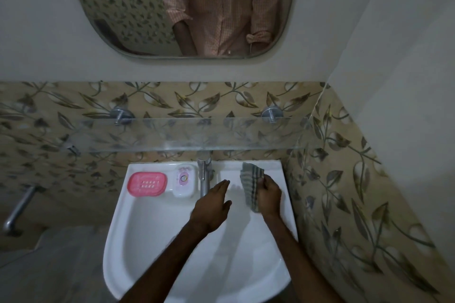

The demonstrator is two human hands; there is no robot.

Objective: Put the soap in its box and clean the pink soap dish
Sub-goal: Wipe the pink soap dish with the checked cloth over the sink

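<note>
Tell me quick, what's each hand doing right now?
Left hand: open, flat, holding nothing, above the sink.
Right hand: closed on the grey cloth.

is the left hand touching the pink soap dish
Apart. The head view shows the left hand open over the basin by the tap, with the white soap box and bare sink rim between it and the pink soap dish.

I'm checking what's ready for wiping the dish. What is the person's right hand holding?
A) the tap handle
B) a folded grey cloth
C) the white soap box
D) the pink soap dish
B: the right hand grips a folded grey cloth over the sink's right ledge, while the pink soap dish and the white soap box sit untouched left of the tap.
</note>
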